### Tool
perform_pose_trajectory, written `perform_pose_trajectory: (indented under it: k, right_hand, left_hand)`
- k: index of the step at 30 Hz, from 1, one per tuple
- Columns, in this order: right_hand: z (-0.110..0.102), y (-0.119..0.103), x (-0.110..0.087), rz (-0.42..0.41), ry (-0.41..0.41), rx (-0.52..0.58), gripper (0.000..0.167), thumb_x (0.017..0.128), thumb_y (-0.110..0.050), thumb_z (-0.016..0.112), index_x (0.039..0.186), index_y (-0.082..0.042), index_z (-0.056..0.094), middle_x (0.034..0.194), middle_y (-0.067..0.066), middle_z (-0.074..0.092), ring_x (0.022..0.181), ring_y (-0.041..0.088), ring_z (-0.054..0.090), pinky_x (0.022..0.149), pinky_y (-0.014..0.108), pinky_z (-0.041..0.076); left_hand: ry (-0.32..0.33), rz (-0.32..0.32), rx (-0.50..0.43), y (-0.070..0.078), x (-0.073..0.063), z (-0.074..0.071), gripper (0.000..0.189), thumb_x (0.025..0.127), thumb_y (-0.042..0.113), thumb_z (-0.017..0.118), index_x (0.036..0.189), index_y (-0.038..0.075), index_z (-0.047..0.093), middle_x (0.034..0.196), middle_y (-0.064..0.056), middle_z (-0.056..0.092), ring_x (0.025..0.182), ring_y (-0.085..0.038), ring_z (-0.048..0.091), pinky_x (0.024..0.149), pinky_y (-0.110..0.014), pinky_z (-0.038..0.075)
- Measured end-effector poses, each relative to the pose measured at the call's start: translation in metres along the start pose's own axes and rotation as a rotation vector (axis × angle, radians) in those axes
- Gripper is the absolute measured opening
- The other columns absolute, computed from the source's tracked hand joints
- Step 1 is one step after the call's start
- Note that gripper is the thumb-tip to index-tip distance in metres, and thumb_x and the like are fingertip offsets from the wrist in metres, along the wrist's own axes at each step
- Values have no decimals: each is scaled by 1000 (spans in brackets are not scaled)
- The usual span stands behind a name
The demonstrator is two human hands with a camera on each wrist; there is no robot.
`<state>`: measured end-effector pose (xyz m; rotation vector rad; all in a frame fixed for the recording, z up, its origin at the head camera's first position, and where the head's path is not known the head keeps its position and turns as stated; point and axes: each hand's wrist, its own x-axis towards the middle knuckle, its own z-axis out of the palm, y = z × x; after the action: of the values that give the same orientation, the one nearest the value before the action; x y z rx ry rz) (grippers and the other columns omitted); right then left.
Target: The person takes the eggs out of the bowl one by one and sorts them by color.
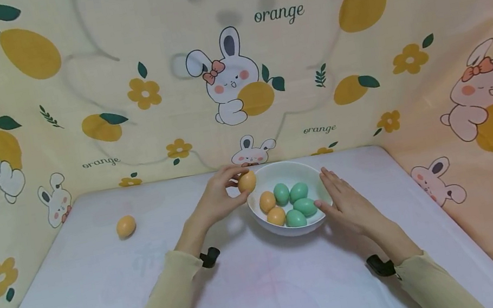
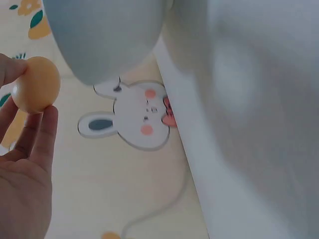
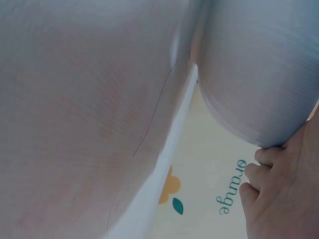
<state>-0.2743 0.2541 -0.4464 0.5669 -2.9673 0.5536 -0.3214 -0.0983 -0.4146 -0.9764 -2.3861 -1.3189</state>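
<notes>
In the head view a white bowl (image 1: 281,172) stands on the table, with two yellow-orange eggs (image 1: 267,201) and several green eggs (image 1: 304,207) inside. My left hand (image 1: 218,196) pinches another yellow-orange egg (image 1: 247,182) between thumb and fingertips, at the bowl's left rim. The left wrist view shows the same egg (image 2: 37,84) clear of the bowl's outer side (image 2: 104,40). With fingers straight, my right hand (image 1: 352,207) touches the bowl's right side, its thumb near the rim. In the right wrist view its fingertips meet the bowl's outer wall (image 3: 254,74).
One more yellow-orange egg (image 1: 126,226) lies on the left part of the white-covered table (image 1: 260,289). A printed curtain (image 1: 180,116) with rabbits and oranges hangs behind the table's far edge and along both sides. Each wrist wears a small black camera (image 1: 210,258).
</notes>
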Motion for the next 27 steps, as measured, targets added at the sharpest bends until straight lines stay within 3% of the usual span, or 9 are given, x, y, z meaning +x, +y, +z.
perform_pose_trajectory:
  k: [6,15,27]
  right_hand:
    - [-2,-2,1,5,-2,14,86,108,-52,47,165,0,11,174,16,6,159,38,8,127,57,13]
    - [0,0,0,3,-1,4,88,107,-56,44,165,0,11,174,17,6,159,40,9,126,58,14]
    - [-1,0,0,-6,-2,6,89,107,-58,43,165,1,11,173,17,6,159,40,9,126,58,14]
  left_hand:
    - [59,-19,28,-9,-14,-20,51,84,-3,82,132,3,65,133,-13,60,111,-27,64,93,-41,59]
    - [110,-42,45,-18,-37,-47,51,82,-6,81,129,-1,66,130,-16,60,109,-29,64,92,-42,59]
    - [65,-149,192,-30,-72,-89,51,82,-3,83,129,0,65,131,-17,60,109,-33,64,92,-52,57]
